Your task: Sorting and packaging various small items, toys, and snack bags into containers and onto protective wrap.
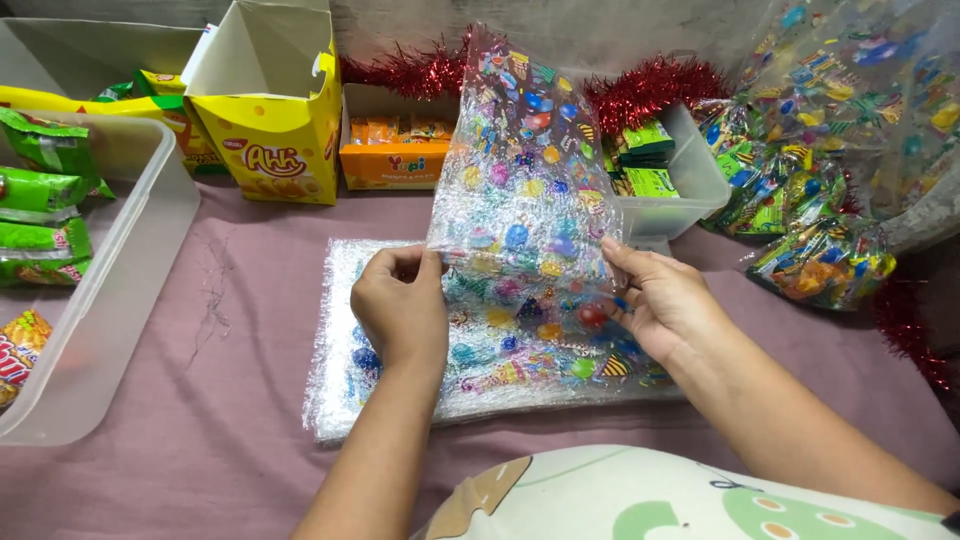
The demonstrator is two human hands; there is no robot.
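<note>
My left hand [402, 305] and my right hand [662, 298] each pinch a lower corner of a clear plastic bag [520, 150] printed with coloured balloons and dots. The bag stands upright between them, its open top tilted away from me. Under my hands lies a flat stack of the same printed bags [340, 395] on the mauve cloth. Both hands rest just above that stack.
A clear plastic bin [110, 290] with green snack packets stands at the left. Behind are an open yellow carton [275, 140], an orange snack box [395, 160], a small clear tub [685, 175] with green packets, red tinsel [650, 85], and filled printed bags [825, 260] at the right.
</note>
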